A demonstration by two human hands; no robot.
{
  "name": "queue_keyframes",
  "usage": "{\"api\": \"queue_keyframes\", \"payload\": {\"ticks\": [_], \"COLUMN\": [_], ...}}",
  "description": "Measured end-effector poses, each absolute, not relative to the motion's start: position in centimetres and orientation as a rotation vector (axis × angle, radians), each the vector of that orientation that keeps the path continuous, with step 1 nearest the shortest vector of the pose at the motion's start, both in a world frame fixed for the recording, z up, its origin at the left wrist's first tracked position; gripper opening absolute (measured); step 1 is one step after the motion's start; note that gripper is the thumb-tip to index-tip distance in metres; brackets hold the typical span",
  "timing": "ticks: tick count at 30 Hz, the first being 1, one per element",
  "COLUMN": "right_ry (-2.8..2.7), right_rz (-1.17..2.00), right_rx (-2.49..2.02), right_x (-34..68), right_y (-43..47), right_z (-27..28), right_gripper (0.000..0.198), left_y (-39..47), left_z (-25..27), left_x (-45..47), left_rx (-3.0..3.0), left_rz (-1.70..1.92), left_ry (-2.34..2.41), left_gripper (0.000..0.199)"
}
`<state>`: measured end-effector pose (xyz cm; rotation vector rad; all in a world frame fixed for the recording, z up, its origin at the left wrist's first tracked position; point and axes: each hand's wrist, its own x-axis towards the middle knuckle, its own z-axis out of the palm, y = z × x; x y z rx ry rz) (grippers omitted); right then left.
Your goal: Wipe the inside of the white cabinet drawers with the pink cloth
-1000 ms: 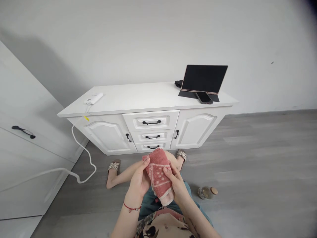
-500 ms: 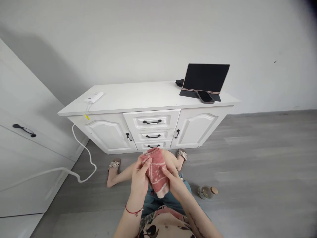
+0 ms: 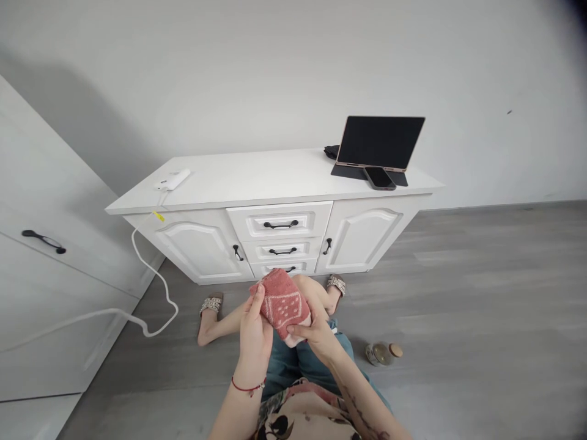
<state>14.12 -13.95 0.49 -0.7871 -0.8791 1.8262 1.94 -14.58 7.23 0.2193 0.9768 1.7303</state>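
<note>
Between my hands, above my lap, is a folded red sock (image 3: 282, 302) of fuzzy knit, with white lines and dots and a pale end at the lower right. My left hand (image 3: 254, 327) pinches its left side, thumb on top and fingers underneath. At the lower right edge, my right hand (image 3: 318, 338) grips the sock near the pale end, its thumb lying across the front. The fingers behind the fabric are mostly hidden.
A white cabinet (image 3: 220, 183) with drawers stands ahead, bearing a tablet (image 3: 380, 143), a phone (image 3: 380, 178) and a white device (image 3: 174, 179) with a cable (image 3: 160, 275). A cork-lidded glass jar (image 3: 378, 354) is on the floor at right. A wardrobe (image 3: 55, 293) stands left.
The sock has turned, its pale end swinging up and to the right. My left hand has shifted slightly left, and my right thumb has moved down toward the lower edge.
</note>
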Motion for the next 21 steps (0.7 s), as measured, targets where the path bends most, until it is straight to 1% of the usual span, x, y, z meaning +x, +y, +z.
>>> {"api": "queue_keyframes", "payload": {"ticks": [2,4,6,9,12,14,16,19,21], "right_ry": [-0.891,-0.905,-0.96,-1.055,-0.917,-0.781,-0.724,-0.71,-0.668], "right_rz": [1.734,1.733,1.821,2.01,2.081,2.048,2.062,2.231,2.338], "right_rx": [-0.888,-0.941,-0.915,-0.735,-0.63,-0.658,-0.684,-0.635,-0.577], "right_x": [14.1,14.3,14.9,16.4,17.7,17.9,17.7,17.1,16.9], "right_y": [-13.8,-13.7,-13.7,-13.6,-13.6,-13.8,-14.3,-15.1,-15.7], "right_z": [0.6,0.9,1.1,0.8,0.0,-0.5,-0.6,-0.4,0.0], "right_gripper": [0.068,0.069,0.072,0.069,0.07,0.072,0.079,0.09,0.088], "left_y": [-14.5,-14.4,-14.5,-14.7,-15.3,-15.7,-16.1,-16.3,-16.1], "left_z": [7.0,6.7,6.6,6.8,7.5,7.9,8.1,7.7,7.3], "left_x": [2.0,2.0,1.9,1.7,2.0,2.6,3.2,3.4,3.1], "left_rx": [0.208,0.185,0.153,0.128,0.139,0.196,0.276,0.384,0.45], "left_rz": [1.722,1.713,1.705,1.683,1.614,1.552,1.526,1.601,1.658], "left_ry": [0.98,1.006,1.038,1.038,1.011,1.006,1.032,1.164,1.258], "left_gripper": [0.023,0.025,0.025,0.024,0.026,0.031,0.039,0.05,0.054]}}
